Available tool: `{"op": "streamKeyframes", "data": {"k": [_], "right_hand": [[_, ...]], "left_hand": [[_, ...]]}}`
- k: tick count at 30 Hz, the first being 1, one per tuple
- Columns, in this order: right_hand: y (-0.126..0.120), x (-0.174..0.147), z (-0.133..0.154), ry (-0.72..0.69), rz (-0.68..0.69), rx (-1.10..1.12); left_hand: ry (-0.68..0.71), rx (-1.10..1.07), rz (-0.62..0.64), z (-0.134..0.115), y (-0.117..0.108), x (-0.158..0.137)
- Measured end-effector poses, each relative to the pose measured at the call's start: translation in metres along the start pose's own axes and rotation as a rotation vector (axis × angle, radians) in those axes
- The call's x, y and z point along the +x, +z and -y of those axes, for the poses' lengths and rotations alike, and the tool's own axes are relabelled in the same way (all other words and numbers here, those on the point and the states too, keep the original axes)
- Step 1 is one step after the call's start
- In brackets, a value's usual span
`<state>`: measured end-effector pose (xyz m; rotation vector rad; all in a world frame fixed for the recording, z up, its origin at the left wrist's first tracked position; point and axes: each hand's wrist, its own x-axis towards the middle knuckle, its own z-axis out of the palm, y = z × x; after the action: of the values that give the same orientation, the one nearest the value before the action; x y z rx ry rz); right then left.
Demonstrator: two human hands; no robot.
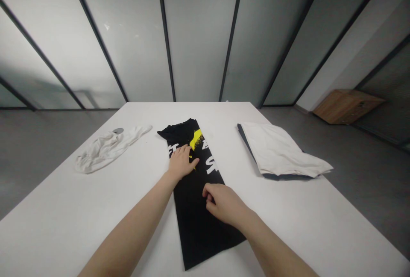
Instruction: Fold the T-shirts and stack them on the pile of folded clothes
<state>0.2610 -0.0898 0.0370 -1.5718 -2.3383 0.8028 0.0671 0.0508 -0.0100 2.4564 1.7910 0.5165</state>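
A black T-shirt [205,221] with white lettering and a yellow print lies lengthwise on the table, folded into a long narrow strip. Its collar end is at the far side, where a bit of sleeve sticks out to the left. My left hand [183,162] rests flat on the printed part, fingers spread and pressing on the cloth. Lower down, over the right edge of the shirt, my right hand [226,203] is curled into a loose fist. No cloth shows between its fingers.
On the white table [128,208], a crumpled white garment [109,151] lies at the left, with a grey round object [118,131] behind it. Folded white cloth [282,151] lies on dark cloth [288,177] at the right. Beyond stand frosted glass panels and a wooden cabinet [346,106].
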Motion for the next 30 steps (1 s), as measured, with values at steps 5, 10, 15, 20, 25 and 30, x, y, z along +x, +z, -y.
{"op": "streamKeyframes", "data": {"k": [5,10,15,20,25,30], "right_hand": [[0.001,0.001,-0.001,0.004,-0.006,0.003],[0.001,0.001,-0.002,0.000,0.001,-0.006],[0.000,0.001,-0.002,0.008,0.018,-0.016],[0.000,0.002,-0.002,0.022,0.031,-0.011],[0.001,0.002,-0.003,0.006,0.017,-0.009],[0.001,0.002,-0.004,0.017,0.024,-0.014]], "left_hand": [[-0.026,-0.053,-0.037,-0.004,0.003,0.002],[-0.060,-0.069,-0.020,-0.006,0.003,0.003],[-0.100,-0.096,-0.045,-0.005,0.004,0.005],[-0.149,-0.113,-0.054,-0.006,0.004,0.009],[-0.165,-0.117,-0.057,-0.005,0.006,0.011],[-0.151,-0.131,-0.066,-0.002,0.011,0.013]]}}
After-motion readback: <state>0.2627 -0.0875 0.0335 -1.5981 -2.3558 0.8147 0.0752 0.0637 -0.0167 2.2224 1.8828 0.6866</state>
